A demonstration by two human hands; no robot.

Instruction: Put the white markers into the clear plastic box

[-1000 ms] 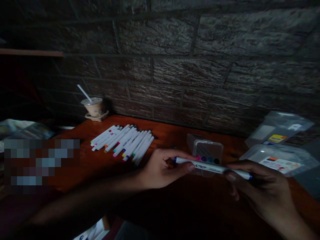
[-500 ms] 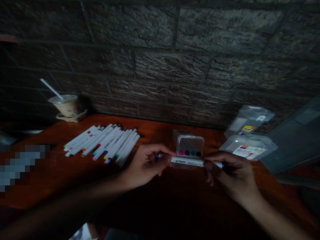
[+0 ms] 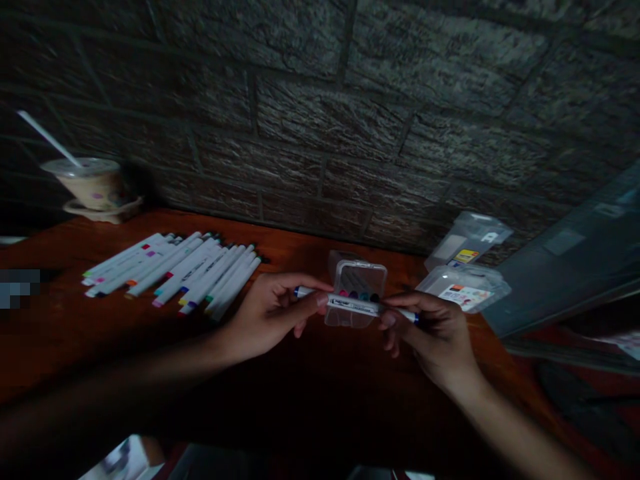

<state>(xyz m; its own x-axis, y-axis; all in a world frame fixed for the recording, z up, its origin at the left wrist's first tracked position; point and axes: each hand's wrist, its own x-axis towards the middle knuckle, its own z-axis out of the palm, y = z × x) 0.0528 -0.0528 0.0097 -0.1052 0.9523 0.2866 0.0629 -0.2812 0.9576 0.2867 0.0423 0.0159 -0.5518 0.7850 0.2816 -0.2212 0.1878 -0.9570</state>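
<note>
A white marker with blue ends (image 3: 354, 305) is held level between my two hands. My left hand (image 3: 270, 313) pinches its left end with thumb and fingers. Its right end sits in the closed fingers of my right hand (image 3: 434, 333). Just behind the marker stands a small clear plastic case (image 3: 361, 272) with several markers in it, their pink, purple, teal and dark ends toward me; the held marker and my fingers partly cover it. To the left, several white markers (image 3: 193, 267) with coloured ends lie side by side on the wooden table (image 3: 295, 250).
A lidded drink cup (image 3: 93, 183) with a straw stands in a cardboard holder at the far left. Two clear plastic container parts (image 3: 463, 287) with labels are at the back right. A brick wall (image 3: 300, 133) rises behind the table, with a grey panel (image 3: 565, 260) at right.
The camera view has shifted, so the table things appear farther left. Both hands keep hold of the marker, which is now slightly tilted, and its blue left end shows more.
</note>
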